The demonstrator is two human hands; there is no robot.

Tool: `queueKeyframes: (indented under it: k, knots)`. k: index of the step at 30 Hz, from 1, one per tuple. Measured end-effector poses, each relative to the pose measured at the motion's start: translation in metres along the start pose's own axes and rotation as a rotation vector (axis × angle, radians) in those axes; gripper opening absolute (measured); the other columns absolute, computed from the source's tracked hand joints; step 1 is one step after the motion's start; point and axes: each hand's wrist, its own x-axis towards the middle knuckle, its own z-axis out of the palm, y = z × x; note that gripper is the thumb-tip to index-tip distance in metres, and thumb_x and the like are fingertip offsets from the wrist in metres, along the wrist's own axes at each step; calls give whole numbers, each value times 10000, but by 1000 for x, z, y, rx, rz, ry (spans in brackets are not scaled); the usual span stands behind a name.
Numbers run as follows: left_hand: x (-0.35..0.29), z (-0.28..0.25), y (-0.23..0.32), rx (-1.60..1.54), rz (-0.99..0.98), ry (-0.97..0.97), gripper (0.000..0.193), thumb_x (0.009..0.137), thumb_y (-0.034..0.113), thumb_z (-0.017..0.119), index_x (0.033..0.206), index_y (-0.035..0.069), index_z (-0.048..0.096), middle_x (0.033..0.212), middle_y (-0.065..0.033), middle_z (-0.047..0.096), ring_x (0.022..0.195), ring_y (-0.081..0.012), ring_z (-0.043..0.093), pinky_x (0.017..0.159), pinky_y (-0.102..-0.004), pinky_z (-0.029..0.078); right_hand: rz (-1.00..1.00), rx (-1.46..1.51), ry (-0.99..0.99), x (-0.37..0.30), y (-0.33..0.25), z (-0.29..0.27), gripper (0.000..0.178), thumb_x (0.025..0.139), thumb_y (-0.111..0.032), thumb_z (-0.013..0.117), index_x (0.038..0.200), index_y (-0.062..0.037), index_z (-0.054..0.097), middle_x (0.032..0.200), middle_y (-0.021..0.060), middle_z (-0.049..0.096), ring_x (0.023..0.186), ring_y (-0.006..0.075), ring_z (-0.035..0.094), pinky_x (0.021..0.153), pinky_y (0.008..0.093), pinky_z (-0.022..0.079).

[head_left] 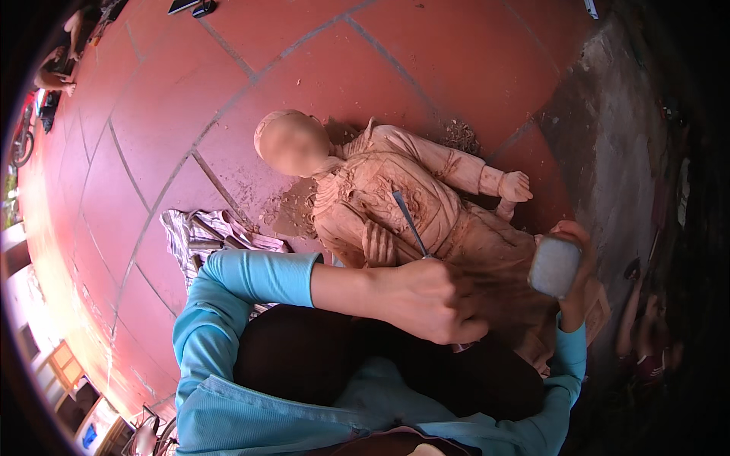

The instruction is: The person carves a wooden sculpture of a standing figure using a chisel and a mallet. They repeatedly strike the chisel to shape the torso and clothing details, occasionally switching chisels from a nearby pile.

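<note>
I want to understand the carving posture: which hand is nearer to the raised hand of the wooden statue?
Right. The right hand, holding a grey mallet, is just below the statue's raised hand. The left hand, gripping the chisel, is farther away, over the statue's body.

Light blue long sleeves (251, 277)
</note>
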Motion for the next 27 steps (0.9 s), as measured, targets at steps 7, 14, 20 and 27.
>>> queueKeyframes:
  k: [7, 14, 20, 27]
  knots:
    - [3, 1, 2, -138, -57, 116, 353, 770, 292, 700, 627, 117, 427, 607, 11, 450, 514, -117, 497, 414, -259, 389, -137, 159, 44, -13, -12, 6, 426, 802, 22, 657, 1151, -70, 432, 836, 112, 531, 705, 186, 509, 636, 307, 453]
    - [15, 1, -10, -125, -76, 320, 431, 759, 232, 766, 584, 121, 389, 560, 24, 396, 458, -103, 421, 379, -246, 307, -310, 12, 65, -11, -19, -8, 482, 850, 58, 537, 1264, -78, 329, 863, 165, 503, 708, 236, 478, 619, 387, 444]
    - [16, 5, -10, -71, -167, 523, 385, 723, 190, 796, 590, 116, 442, 541, 35, 371, 435, -93, 380, 379, -240, 252, -375, 10, 133, 9, -38, -11, 512, 818, 69, 581, 1226, -127, 341, 861, 144, 498, 641, 234, 477, 558, 392, 437]
    - [21, 7, -12, -19, -234, 558, 367, 695, 180, 807, 589, 129, 460, 540, 42, 353, 444, -81, 384, 381, -232, 232, -467, -212, 151, 8, -23, -20, 571, 822, 138, 523, 1269, -122, 281, 886, 178, 495, 693, 271, 517, 589, 430, 464]
